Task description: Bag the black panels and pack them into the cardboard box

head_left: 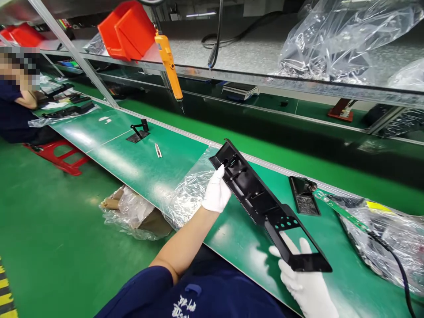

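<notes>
Both gloved hands clamped on black plastic frame [261, 201]: left hand [216, 192] mid-edge, right hand [303, 276] under near end. Keep it level over worktop [139, 168], grip firm.

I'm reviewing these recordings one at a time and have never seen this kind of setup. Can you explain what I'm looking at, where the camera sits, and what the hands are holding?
There is no machine here: a camera worn on a person's head looks down at their own two white-gloved hands. The left hand grips the far end of a long black plastic frame, and the right hand supports its near end from below, so the part is held tilted above the green workbench. On the bench lie a small black panel with a green strip beside it, clear plastic bags, a small black bracket and a small silvery piece. An orange electric screwdriver hangs above, near an orange bin on the shelf. At far left another person sits at the same bench.
</notes>
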A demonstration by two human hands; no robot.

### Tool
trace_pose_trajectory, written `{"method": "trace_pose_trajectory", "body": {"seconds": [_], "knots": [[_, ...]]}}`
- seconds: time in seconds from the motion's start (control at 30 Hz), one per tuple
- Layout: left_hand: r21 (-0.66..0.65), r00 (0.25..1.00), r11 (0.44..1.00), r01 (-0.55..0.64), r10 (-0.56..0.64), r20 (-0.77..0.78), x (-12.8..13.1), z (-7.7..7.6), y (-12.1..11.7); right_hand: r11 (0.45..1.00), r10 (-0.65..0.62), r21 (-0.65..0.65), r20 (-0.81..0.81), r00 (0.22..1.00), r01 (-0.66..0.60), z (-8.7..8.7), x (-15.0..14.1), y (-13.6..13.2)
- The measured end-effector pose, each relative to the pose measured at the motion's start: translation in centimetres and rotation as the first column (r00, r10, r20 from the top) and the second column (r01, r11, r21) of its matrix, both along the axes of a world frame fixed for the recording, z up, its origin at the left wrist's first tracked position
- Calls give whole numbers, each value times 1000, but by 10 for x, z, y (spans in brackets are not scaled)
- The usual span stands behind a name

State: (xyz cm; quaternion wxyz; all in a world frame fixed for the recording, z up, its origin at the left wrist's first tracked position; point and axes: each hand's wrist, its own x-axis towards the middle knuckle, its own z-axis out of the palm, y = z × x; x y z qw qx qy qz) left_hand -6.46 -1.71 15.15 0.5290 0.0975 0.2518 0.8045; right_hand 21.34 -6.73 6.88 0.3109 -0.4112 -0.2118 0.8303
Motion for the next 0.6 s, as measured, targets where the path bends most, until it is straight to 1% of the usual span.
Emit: {"method": "trace_pose_trajectory", "body": {"seconds": [0.07,0.13,0.23,0.3,0.37,0.43,0.5,0.6], "knots": [[-94,997,994,-55,59,46,2,-2,-5,997,-81,10,88,993,80,3,4,4],[-150,994,985,-79,90,66,4,-4,-11,986,-157,82,161,974,146,7,9,7],[-159,996,986,-49,59,61,8,-6,-25,945,-269,250,232,935,210,11,17,8],[-137,999,991,0,6,44,12,-6,-36,914,-346,313,263,901,260,13,20,8],[-108,999,993,52,-50,18,16,-5,-46,894,-417,300,287,862,333,16,23,9],[-85,995,991,101,-102,-7,19,-3,-54,883,-457,270,298,838,385,19,26,11],[-88,991,988,129,-130,-14,20,-2,-60,873,-473,285,297,829,396,21,29,12],[-135,993,984,119,-121,-6,22,-1,-65,857,-489,334,293,821,392,24,33,13]]}}
